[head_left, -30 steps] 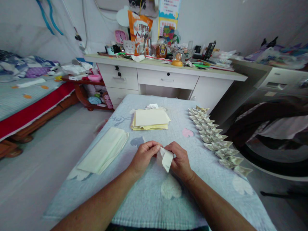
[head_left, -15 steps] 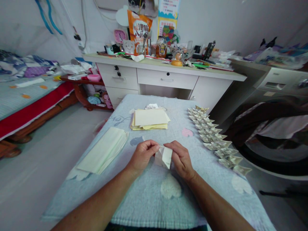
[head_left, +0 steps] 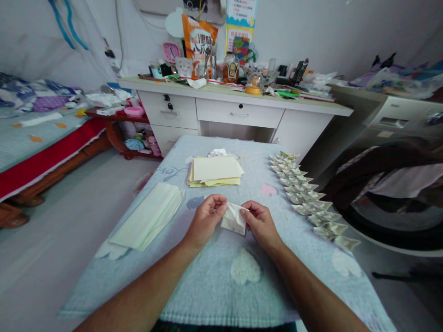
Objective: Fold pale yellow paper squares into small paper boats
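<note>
Between my two hands is a small folded piece of paper (head_left: 234, 219), pale cream with creases across it. My left hand (head_left: 209, 216) pinches its upper left corner between thumb and fingers. On the other side, my right hand (head_left: 260, 222) grips the upper right edge, thumb on the near face. The paper is tilted just above the cloth-covered table (head_left: 194, 286). Beyond the hands lies a stack of cream and yellow paper sheets (head_left: 217, 168). To the left rests a pile of long, pale green folded paper (head_left: 148, 216).
Rows of folded paper boats (head_left: 306, 196) run along the table's right side. Crumpled white tissue (head_left: 218, 152) lies behind the stack. A cluttered white desk (head_left: 238, 113) stands at the back, a washing machine (head_left: 398, 120) at right, a bed (head_left: 41, 124) at left.
The folded paper has turned in my hands: its pointed lower end has given way to a wider, straight lower edge. My right thumb has shifted onto its near face.
</note>
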